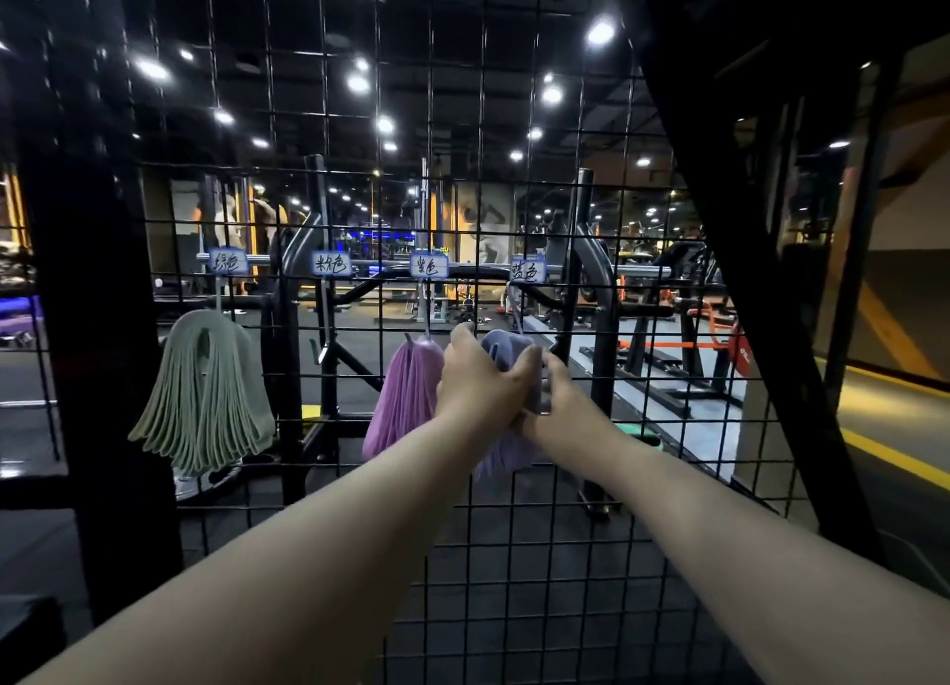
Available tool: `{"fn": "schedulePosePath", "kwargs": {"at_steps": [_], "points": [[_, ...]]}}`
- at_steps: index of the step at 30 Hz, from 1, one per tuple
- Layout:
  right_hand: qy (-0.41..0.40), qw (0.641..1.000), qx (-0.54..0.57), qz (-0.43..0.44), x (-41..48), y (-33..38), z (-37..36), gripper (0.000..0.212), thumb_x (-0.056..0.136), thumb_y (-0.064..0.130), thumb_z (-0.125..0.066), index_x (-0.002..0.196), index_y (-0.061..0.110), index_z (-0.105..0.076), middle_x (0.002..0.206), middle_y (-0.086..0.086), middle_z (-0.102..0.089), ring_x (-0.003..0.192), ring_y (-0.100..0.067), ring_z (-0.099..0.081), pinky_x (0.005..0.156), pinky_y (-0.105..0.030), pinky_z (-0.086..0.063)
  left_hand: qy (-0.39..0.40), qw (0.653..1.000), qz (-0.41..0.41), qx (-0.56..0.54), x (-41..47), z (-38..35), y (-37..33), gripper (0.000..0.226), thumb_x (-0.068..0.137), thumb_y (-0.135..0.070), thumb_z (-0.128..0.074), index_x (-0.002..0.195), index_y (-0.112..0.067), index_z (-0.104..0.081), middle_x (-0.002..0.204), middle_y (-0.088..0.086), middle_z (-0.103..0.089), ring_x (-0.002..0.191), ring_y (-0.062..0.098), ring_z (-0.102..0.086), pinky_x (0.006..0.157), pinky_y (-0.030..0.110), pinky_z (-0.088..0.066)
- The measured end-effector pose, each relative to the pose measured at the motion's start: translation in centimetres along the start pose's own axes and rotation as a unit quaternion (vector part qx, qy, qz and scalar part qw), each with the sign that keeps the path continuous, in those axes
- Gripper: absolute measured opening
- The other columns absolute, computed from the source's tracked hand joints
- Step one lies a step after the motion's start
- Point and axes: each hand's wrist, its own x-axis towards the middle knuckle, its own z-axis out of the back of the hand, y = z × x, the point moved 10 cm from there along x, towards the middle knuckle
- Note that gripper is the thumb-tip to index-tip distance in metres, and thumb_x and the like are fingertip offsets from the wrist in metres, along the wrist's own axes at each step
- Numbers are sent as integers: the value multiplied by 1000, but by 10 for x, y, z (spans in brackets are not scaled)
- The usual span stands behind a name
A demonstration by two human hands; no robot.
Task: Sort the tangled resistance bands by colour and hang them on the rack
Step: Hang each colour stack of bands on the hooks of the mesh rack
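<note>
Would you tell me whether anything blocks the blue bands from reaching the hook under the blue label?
Nothing visible does. The left hand and right hand grip the blue bands right under the hook below the blue label. The purple bands hang to the left, beside the path, not across it.

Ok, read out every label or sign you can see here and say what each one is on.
"绿色": leftmost tag on the wire grid, above the green bands.
"粉色": second tag, above a bare hook.
"紫色": third tag, above the purple bands.
"蓝色": fourth tag, above the blue bands.
Red weight plate: white print too blurred to read.
</note>
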Motion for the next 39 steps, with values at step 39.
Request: {"fn": "schedulePosePath", "kwargs": {"at_steps": [39], "points": [[30,997,-57,-34,7,-76,-28,54,64,61,-74,109,35,-61,99,9,-74,93,-16,-72,87,-44,-58,89,993,70,-28,-68,-28,69,45,99,-53,-49,117,-11,-55,104,6,-69,90,17,-66,66,26,-45]]}}
